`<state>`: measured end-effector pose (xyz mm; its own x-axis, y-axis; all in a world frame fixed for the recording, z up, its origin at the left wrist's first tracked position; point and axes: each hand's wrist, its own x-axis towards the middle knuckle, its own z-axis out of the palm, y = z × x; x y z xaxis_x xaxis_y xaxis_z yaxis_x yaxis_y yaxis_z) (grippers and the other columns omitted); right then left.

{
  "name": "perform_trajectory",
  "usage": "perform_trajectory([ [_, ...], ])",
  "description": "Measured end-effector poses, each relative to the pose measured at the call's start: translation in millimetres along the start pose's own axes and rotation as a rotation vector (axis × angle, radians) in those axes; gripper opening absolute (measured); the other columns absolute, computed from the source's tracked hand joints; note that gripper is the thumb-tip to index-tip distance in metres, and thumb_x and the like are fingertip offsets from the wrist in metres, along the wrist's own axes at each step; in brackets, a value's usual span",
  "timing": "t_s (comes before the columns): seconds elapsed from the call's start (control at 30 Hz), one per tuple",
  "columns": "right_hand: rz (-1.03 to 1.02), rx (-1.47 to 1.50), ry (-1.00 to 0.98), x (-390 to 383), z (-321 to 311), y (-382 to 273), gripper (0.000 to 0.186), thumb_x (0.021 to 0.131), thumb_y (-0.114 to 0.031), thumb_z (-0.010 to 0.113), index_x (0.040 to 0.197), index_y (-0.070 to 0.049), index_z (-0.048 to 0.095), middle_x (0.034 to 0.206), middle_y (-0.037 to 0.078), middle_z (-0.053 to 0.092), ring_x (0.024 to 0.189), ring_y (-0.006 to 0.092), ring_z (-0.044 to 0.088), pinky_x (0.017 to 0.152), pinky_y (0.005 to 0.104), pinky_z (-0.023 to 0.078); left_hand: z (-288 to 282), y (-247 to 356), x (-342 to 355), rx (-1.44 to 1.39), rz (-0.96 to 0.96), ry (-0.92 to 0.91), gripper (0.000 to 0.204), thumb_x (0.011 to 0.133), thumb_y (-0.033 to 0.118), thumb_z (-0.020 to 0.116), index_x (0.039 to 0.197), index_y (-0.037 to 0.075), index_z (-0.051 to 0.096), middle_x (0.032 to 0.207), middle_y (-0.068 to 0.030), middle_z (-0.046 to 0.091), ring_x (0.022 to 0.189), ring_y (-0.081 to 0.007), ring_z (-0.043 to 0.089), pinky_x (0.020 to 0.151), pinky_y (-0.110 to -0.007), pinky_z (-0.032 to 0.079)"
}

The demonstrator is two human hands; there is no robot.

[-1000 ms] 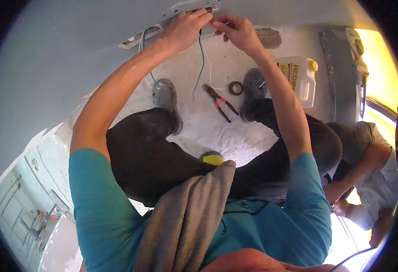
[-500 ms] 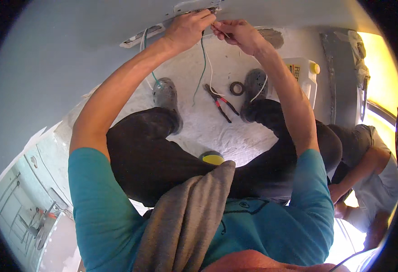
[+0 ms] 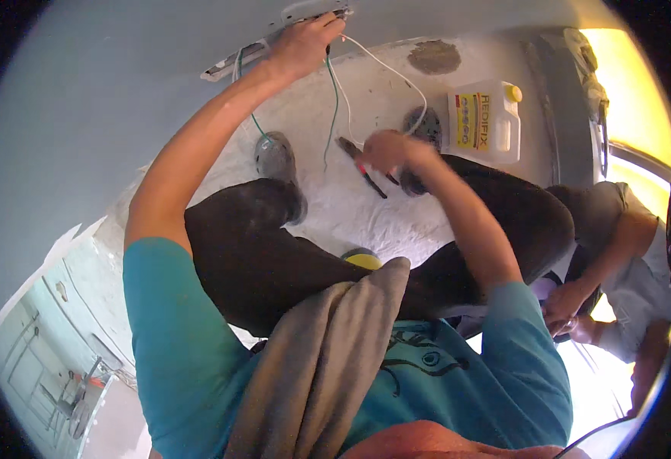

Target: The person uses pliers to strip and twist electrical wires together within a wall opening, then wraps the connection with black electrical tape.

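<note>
The right hand (image 3: 391, 149) has left the wall opening (image 3: 341, 13) at the far side and is now low over the floor (image 3: 328, 218), above the pliers (image 3: 372, 182). That leaves the left hand (image 3: 310, 42) alone at the opening, so the wiring there now has one hand on it, by my reading. A white wire (image 3: 425, 99) now arcs freely out to the right from near the left fingers and back toward the right hand; the roll of black tape is no longer visible.

The pliers lie on the floor between the two shoes, partly covered by the right hand. Their long axis runs from far left to near right, head toward the far left, handles toward the near right. A green wire (image 3: 336, 99) hangs from the opening toward the near side.

The left fingers are bent close together, though what they grip is hidden. The right fingers are blurred; I cannot tell whether they touch the pliers.
</note>
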<state>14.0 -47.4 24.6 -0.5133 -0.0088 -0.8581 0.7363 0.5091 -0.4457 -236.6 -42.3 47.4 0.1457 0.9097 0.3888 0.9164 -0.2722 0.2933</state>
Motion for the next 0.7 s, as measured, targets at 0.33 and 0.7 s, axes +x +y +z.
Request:
perform_trajectory([
  [0.33, 0.296, -0.29, 0.614, 87.0, 200.4, 107.1, 0.082, 0.073, -0.041, 0.08, 0.13, -0.001, 0.038, 0.125, 0.019, 0.049, 0.115, 0.035, 0.055, 0.091, 0.0445, 0.05, -1.9, 2.3, 8.0, -0.023, 0.038, -0.011, 0.031, 0.082, -0.002, 0.048, 0.11, 0.007, 0.058, 0.109, -0.0083, 0.06, 0.099, -0.0338, 0.063, 0.082, -0.044, 0.054],
  [0.7, 0.229, -0.228, 0.762, 98.1, 189.2, 104.2, 0.073, 0.069, -0.022, 0.079, 0.128, -0.003, 0.04, 0.123, 0.02, 0.045, 0.114, 0.0379, 0.05, 0.094, 0.0448, 0.046, -5.8, 0.6, 2.4, -0.05, -0.026, -0.109, 0.027, 0.088, 0.003, 0.044, 0.109, 0.008, 0.06, 0.11, -0.0124, 0.061, 0.098, -0.0389, 0.061, 0.082, -0.047, 0.051],
])
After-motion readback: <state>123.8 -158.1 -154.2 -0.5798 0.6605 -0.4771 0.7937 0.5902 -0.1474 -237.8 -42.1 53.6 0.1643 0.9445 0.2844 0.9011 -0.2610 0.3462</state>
